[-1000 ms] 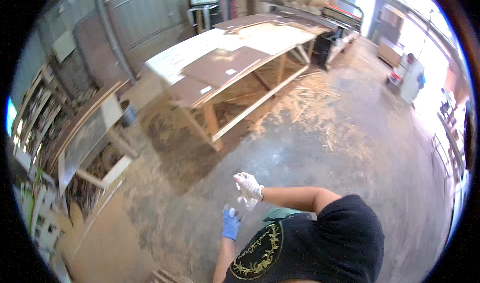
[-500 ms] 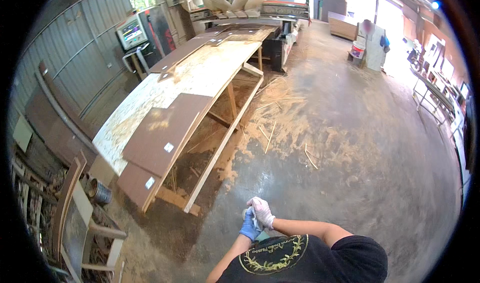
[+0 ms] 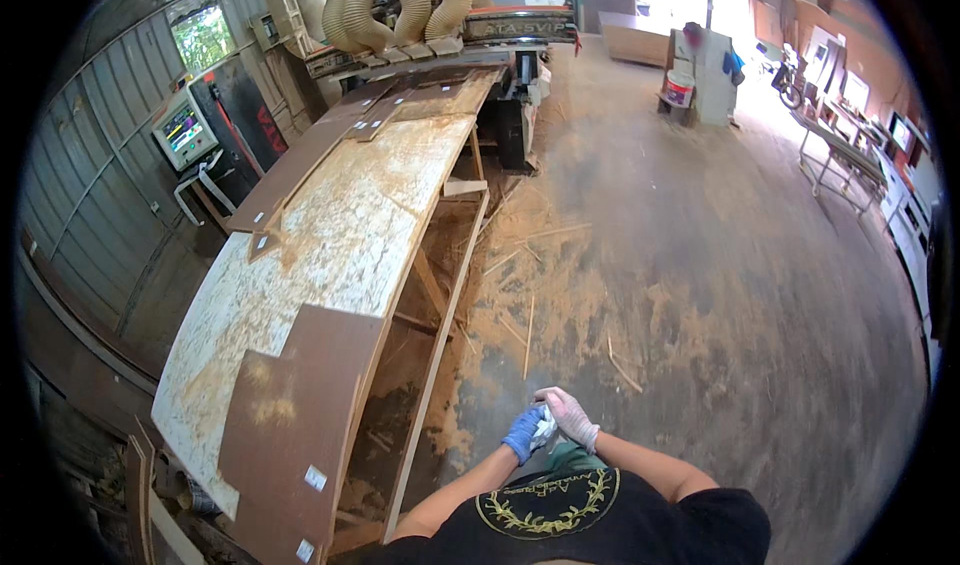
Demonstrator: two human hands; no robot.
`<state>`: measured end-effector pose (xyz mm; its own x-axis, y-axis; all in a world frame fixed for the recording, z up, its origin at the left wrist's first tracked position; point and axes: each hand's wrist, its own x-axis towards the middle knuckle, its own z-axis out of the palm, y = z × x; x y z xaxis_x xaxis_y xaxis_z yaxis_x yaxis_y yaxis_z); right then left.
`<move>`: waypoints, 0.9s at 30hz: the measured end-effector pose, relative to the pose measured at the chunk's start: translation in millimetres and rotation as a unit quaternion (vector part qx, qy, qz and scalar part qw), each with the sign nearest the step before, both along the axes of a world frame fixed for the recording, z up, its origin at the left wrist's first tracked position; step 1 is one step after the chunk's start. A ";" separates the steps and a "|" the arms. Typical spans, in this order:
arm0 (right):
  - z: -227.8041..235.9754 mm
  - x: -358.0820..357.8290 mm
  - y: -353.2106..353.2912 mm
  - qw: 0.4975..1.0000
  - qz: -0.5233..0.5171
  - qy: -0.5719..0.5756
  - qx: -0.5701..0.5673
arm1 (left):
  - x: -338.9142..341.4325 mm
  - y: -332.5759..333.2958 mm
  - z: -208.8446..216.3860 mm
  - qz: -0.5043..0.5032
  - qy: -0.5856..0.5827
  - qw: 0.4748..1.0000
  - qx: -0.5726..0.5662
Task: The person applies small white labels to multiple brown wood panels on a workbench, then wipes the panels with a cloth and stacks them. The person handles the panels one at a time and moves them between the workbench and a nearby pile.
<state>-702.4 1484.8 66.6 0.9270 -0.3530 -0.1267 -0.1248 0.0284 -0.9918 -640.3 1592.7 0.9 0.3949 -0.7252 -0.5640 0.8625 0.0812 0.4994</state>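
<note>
My left hand [image 3: 522,432] wears a blue glove and my right hand [image 3: 570,417] wears a white glove. Both are held together in front of my chest, above a dusty concrete floor. The fingers of both close on a small white crumpled thing [image 3: 545,428], perhaps a glove or cloth; it is too small to tell which. My forearms come up from my black printed shirt [image 3: 560,510] at the lower edge.
A long wooden work table [image 3: 330,255] with brown boards [image 3: 300,415] on it stands to my left. A machine with hoses [image 3: 400,5] is at its far end. Sawdust and wood strips [image 3: 560,305] litter the floor. White cabinet and bucket [image 3: 690,75] far back.
The view has swung so the table now runs along my left. My hands, apart a second ago, have come together on the white thing.
</note>
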 end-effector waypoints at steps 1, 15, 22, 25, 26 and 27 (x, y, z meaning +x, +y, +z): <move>-2.8 22.0 -17.1 0.999 -0.011 -0.013 0.031 | 28.3 -22.6 -6.6 -0.006 -0.031 1.000 0.000; 48.5 379.7 -218.8 0.997 0.080 -0.005 0.004 | 374.5 -239.3 40.2 0.312 0.172 0.933 -0.046; 61.7 613.8 -291.4 0.997 0.040 -0.015 0.059 | 594.3 -248.8 47.2 0.410 0.085 0.908 -0.006; 79.1 697.1 -335.0 0.997 -0.007 -0.018 0.070 | 681.9 -238.5 71.6 0.406 0.042 0.912 -0.038; 83.4 721.8 -350.7 0.996 -0.026 -0.016 0.082 | 708.5 -237.8 77.9 0.418 0.025 0.908 -0.006; 86.7 744.0 -368.8 0.997 -0.033 -0.004 0.064 | 733.8 -237.4 82.2 0.419 0.028 0.908 0.014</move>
